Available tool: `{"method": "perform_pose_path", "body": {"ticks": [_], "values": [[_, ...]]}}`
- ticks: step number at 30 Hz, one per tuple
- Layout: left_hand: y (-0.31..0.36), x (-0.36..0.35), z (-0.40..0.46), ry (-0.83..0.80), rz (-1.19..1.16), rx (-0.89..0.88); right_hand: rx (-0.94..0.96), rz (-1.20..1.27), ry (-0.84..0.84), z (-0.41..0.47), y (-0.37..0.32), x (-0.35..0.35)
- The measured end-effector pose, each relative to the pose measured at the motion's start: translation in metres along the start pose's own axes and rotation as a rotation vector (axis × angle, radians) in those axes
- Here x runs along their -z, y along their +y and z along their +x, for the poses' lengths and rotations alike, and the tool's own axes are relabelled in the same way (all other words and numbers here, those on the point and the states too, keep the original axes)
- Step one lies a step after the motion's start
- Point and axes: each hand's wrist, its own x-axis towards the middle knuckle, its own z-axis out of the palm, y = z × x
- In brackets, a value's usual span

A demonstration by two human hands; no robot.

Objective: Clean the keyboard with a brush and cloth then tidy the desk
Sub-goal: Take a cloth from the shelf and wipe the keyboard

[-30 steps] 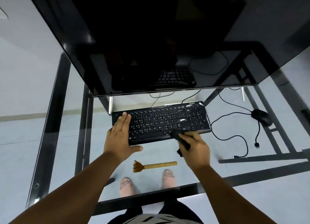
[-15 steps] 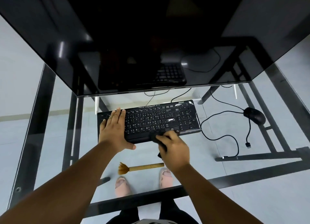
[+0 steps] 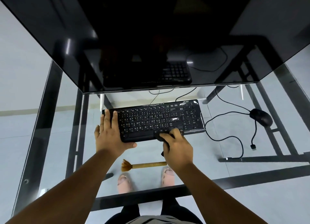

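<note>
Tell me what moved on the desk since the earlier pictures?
The right hand, gripping the dark cloth, slid leftward along the front edge of the black computer keyboard. The left hand stayed flat on the keyboard's left end. The brown wooden-handled brush and the black wired mouse stayed put on the glass desk.

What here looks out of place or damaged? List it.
The mouse cable trails in loose loops across the glass desk, its plug lying unconnected. The keyboard sits slightly askew and has pale scuffs along its top right edge. The brush lies loose near the front edge.
</note>
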Motion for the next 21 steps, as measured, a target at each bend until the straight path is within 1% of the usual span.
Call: {"method": "perform_pose_path", "body": {"ticks": [4, 9, 14, 16, 19, 21], "values": [[-0.015, -0.003, -0.005, -0.007, -0.03, 0.012, 0.019, -0.061, -0.05, 0.001, -0.005, 0.002], [-0.027, -0.007, -0.01, -0.001, -0.045, -0.036, -0.075, -0.091, -0.051, 0.002, -0.005, 0.006], [-0.031, -0.009, -0.01, -0.012, -0.066, -0.052, 0.022, -0.09, -0.104, 0.007, -0.014, 0.005], [-0.032, -0.009, -0.009, -0.013, -0.069, -0.061, 0.03, -0.097, -0.103, 0.006, -0.009, 0.007], [-0.035, -0.01, -0.011, -0.008, -0.082, -0.059, -0.057, -0.084, -0.046, 0.003, -0.004, 0.009], [-0.039, -0.01, -0.013, -0.009, -0.105, -0.028, -0.094, -0.064, -0.031, 0.003, -0.009, 0.007]]}}
